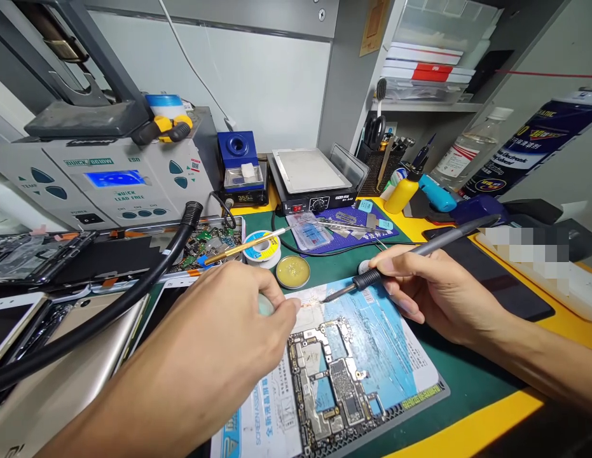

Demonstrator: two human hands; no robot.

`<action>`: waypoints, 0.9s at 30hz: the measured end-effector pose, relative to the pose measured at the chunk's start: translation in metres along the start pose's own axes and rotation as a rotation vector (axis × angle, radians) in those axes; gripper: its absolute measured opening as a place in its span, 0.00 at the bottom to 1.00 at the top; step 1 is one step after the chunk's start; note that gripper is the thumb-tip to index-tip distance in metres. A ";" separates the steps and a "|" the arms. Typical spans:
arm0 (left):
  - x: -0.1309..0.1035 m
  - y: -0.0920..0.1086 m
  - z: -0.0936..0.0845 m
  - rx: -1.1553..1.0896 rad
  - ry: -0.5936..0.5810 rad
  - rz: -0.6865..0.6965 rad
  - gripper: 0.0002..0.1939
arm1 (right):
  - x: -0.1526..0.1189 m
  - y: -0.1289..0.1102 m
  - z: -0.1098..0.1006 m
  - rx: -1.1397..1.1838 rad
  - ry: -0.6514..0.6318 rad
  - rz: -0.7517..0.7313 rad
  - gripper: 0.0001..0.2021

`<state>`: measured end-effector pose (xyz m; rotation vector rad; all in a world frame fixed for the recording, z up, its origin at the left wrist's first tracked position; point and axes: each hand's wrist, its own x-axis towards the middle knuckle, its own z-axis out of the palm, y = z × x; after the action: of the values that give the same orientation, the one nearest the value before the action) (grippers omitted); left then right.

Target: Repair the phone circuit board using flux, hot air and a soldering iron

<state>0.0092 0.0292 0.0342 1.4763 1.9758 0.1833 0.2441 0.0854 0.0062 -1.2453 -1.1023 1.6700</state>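
My right hand (pixel 424 286) is closed around a soldering iron (pixel 367 280) and holds it at a slant. The iron's tip points down-left at a stained patch on the blue and white mat (pixel 395 343). My left hand (pixel 238 337) is closed, thumb and index finger together, around a pale green rounded thing (pixel 266 305); my fingers hide most of it. Between that hand and the iron's tip runs a thin, coppery strip (pixel 306 305), too small to make out fully. A phone circuit board (pixel 341 381) with cut-out openings lies on the mat below both hands.
Behind the hands are a round tin of yellowish paste (pixel 293 271), a solder spool (pixel 262 248) and a brush (pixel 243 247). A hot-air station (pixel 114 178) with a thick black hose (pixel 133 305) is at left. A heating plate (pixel 312 172) stands behind; a phone (pixel 505 273) lies right.
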 end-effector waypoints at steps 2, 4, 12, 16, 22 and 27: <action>-0.001 0.000 0.000 -0.025 -0.015 -0.003 0.18 | -0.001 0.000 0.000 0.006 0.014 0.000 0.07; -0.001 -0.001 0.000 -0.029 -0.024 0.002 0.18 | -0.001 0.000 -0.001 0.015 0.019 0.000 0.08; -0.003 0.004 -0.001 0.013 -0.011 -0.020 0.17 | 0.001 0.002 -0.001 0.020 0.005 0.012 0.09; -0.003 0.004 -0.001 0.016 0.002 0.007 0.16 | 0.001 0.002 -0.002 0.030 0.010 0.008 0.09; -0.002 0.003 -0.001 0.020 -0.017 -0.022 0.16 | 0.001 0.002 -0.003 0.024 0.000 0.015 0.09; -0.001 0.000 0.001 0.049 0.049 0.006 0.22 | 0.001 0.002 -0.003 0.053 -0.006 0.019 0.10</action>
<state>0.0098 0.0277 0.0338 1.5220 2.0288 0.1764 0.2470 0.0857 0.0032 -1.2214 -1.0459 1.7081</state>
